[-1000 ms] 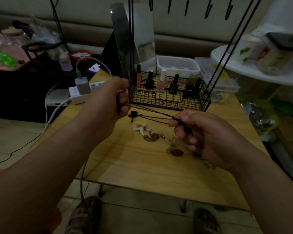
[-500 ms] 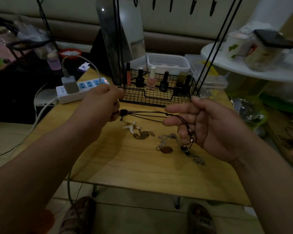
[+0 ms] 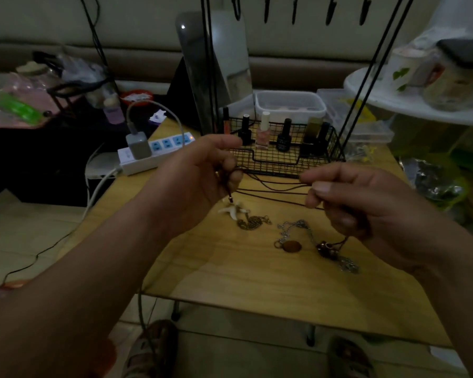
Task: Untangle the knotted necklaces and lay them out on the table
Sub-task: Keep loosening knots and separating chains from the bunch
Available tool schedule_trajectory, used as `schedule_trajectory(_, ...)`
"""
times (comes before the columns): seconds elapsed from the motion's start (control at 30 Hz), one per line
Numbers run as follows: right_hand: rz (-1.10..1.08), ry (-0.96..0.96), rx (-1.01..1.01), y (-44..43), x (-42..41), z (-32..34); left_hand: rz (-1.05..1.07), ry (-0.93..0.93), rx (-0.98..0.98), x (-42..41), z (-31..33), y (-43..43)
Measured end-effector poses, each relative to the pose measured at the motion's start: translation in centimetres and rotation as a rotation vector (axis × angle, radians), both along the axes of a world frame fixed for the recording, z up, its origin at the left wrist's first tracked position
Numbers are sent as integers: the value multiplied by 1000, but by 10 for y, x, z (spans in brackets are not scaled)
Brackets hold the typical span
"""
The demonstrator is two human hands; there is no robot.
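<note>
Holding the dark cord necklace (image 3: 273, 190) stretched between both hands, I work above the wooden surface (image 3: 243, 282). My left hand (image 3: 202, 175) pinches one end of the cord with curled fingers, and a short metal-tipped cord end hangs below it. My right hand (image 3: 366, 208) pinches the other end between thumb and fingers. Several strands span the gap between the two hands. A cluster of dark beads (image 3: 326, 246) on the same cord hangs under the right hand; I cannot tell whether it touches the surface.

Beneath the strands, on the surface, lie two more items:
- a silver chain (image 3: 294, 224) with an oval brown pendant (image 3: 291, 246);
- to its left, a white starfish pendant (image 3: 233, 209) touching a bunched bronze-coloured chain (image 3: 250, 224).

Beyond the hands stands a black wire basket (image 3: 284, 162) holding nail polish bottles (image 3: 263, 132). A white power strip (image 3: 161, 151) carrying a grey charger (image 3: 138, 145) lies at the far left corner. A mirror (image 3: 219, 72) stands behind the basket.
</note>
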State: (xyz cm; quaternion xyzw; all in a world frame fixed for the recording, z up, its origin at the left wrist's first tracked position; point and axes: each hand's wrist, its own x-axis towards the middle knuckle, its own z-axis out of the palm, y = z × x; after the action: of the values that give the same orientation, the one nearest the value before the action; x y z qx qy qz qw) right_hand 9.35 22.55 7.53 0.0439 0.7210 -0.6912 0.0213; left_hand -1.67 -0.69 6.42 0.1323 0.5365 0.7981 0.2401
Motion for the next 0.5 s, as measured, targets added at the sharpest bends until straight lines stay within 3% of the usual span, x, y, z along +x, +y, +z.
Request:
schedule_trajectory(0.27,-79,98,-74,0,-4,-3,-21,103,-10,7,2,1)
schedule_trajectory(0.43,-45,58,-55,-9,-3,0,45,548,-585,19,-3,4)
schedule_trajectory(0.5,-6,38,-27,-14,-4,0,-39,589,-582,29,-2,10)
